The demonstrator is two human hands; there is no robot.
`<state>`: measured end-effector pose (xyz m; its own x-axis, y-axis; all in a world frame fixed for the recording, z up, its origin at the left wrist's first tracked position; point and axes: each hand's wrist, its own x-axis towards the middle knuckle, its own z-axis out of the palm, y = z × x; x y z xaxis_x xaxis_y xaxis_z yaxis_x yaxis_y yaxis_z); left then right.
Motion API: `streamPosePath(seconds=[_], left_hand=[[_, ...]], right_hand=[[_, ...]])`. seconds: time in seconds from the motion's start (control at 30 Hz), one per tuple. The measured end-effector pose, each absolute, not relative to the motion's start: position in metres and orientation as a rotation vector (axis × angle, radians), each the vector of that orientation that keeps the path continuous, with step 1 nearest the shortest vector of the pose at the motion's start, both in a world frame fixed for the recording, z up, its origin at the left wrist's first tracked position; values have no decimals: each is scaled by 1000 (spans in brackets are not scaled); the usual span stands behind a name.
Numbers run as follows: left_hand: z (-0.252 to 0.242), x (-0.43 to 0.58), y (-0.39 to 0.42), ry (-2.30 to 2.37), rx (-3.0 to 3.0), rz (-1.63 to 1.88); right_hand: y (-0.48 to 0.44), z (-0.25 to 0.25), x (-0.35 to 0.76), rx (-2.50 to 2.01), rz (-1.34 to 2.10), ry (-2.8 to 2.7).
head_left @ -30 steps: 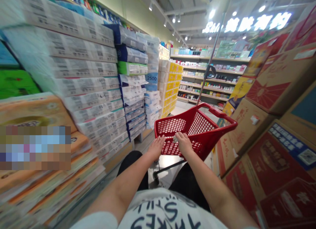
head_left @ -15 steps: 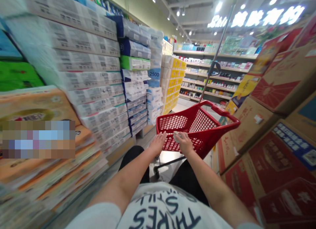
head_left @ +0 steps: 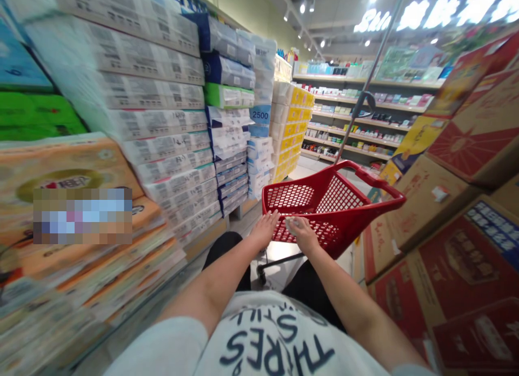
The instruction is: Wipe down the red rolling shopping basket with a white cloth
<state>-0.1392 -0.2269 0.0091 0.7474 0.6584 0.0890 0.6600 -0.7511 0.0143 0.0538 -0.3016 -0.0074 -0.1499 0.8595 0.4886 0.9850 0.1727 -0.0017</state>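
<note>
A red plastic shopping cart (head_left: 352, 229) stands at an angle in front of me. Its basket has lattice walls and looks empty from here. My left hand (head_left: 264, 229) lies at the near rim with its fingers stretched out and close together. Beside it, my right hand (head_left: 306, 235) is closed around a small whitish crumpled thing (head_left: 291, 223), whose kind I cannot make out, at the same near wall. A long metal pole (head_left: 360, 100) rises behind the cart's far side.
Tall stacks of wrapped paper packs (head_left: 162, 89) line the left, with orange packs (head_left: 81, 170) nearer me. Cardboard cartons (head_left: 430, 197) are piled close on the right. Stocked shelves (head_left: 365, 103) stand at the back. A black wheel (head_left: 261, 276) shows under the cart.
My view has turned slightly left, so the stacks, shelves and cart appear farther right. Both hands keep about the same place at the cart's near rim.
</note>
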Motion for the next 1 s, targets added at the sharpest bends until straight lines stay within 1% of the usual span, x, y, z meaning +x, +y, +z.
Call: streamPosePath(seconds=[0.43,0.6,0.8,1.0], left_hand=[[11,-137,-230,-1156,-2964,-139],[13,-138,-232,-1168,-2965,-124],[15,-140,-233,-1160,-2988,-141],[13,-141,-232,-1174,-2997,-170]], right_hand=[[-301,1,39,-1817,-327,-2203],[-300,1,34,-1814,-365,-2204],[-295,2,23,-1792,-326,-2236],[-295,0,17,-1825,-221,-2292]])
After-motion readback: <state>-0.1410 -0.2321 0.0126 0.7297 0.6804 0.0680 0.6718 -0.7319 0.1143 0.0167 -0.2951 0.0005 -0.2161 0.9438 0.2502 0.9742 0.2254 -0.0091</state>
